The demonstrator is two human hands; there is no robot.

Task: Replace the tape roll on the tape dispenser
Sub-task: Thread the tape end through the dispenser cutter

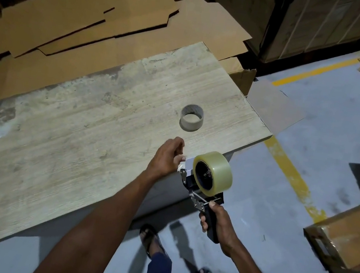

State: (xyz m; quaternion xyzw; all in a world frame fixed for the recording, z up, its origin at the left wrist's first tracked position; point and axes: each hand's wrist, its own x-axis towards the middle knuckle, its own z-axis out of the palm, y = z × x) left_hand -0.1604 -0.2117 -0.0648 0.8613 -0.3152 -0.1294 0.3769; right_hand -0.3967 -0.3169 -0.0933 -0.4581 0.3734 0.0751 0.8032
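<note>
A black tape dispenser (198,194) with metal fittings carries a full roll of clear tape (216,171) on its hub. My right hand (219,225) grips the dispenser's handle just off the table's near right edge. My left hand (167,156) hovers at the table edge beside the dispenser's front, fingers loosely curled, and I cannot tell whether its fingertips pinch the tape end. An empty brown cardboard core (192,117) stands upright on the wooden table (69,130), farther from me than both hands.
Flattened cardboard sheets (98,19) lie stacked behind the table. The grey floor has yellow lines (293,175). A wooden crate (351,236) stands at the right. My sandalled feet (153,238) are below the table edge.
</note>
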